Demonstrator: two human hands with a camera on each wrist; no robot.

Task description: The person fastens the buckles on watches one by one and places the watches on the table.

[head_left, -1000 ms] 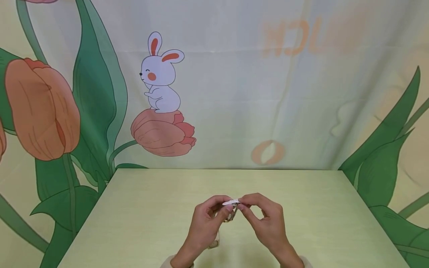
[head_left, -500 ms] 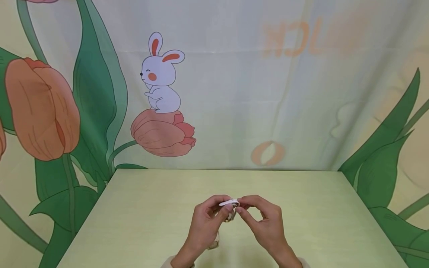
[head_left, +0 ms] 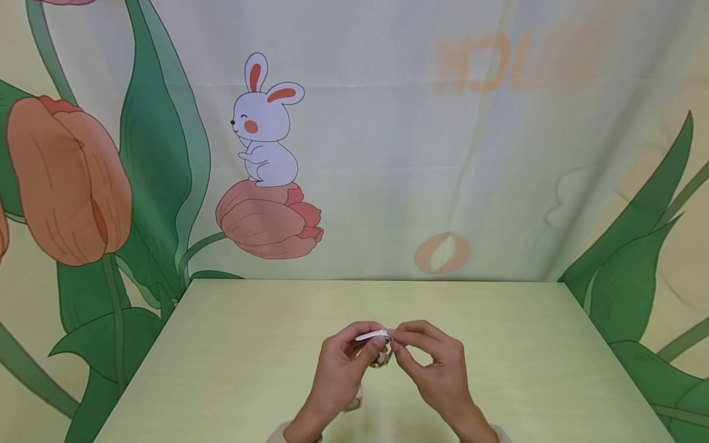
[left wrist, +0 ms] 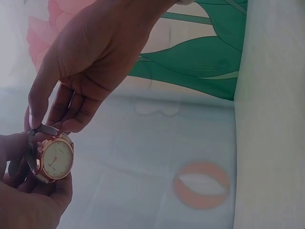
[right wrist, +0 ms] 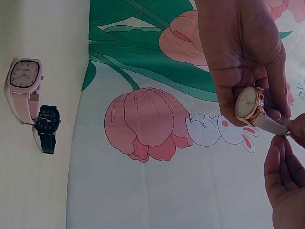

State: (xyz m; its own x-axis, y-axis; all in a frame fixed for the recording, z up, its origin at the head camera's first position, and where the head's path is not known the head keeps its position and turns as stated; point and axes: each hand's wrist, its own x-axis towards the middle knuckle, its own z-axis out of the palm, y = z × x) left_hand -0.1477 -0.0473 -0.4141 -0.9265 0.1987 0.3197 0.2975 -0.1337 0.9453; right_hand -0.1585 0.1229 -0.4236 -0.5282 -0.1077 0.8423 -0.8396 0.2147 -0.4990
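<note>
A wristwatch with a round pale dial, rose-gold case and white strap [head_left: 380,357] is held up above the table between both hands. My left hand [head_left: 340,369] grips it, thumb on the near side, with the dial facing away from the head camera. The white strap's free end [head_left: 368,336] points left past the left fingers. My right hand [head_left: 440,366] pinches the strap near its buckle end; the fingertips partly hide the buckle. In the right wrist view the dial [right wrist: 247,102] shows beside the left fingers, and the right hand [right wrist: 288,176] holds the strap end.
On the pale table [head_left: 249,357] lie a pink square-faced wristwatch [right wrist: 25,76] and a smaller black one [right wrist: 47,121], close together. In the head view the left forearm mostly hides them. A printed curtain [head_left: 365,154] with tulips and a rabbit hangs behind the table.
The white strap's free end has shifted left across the left fingertips. My right fingertips have changed their pinch slightly near the buckle; the left hand stays almost still.
</note>
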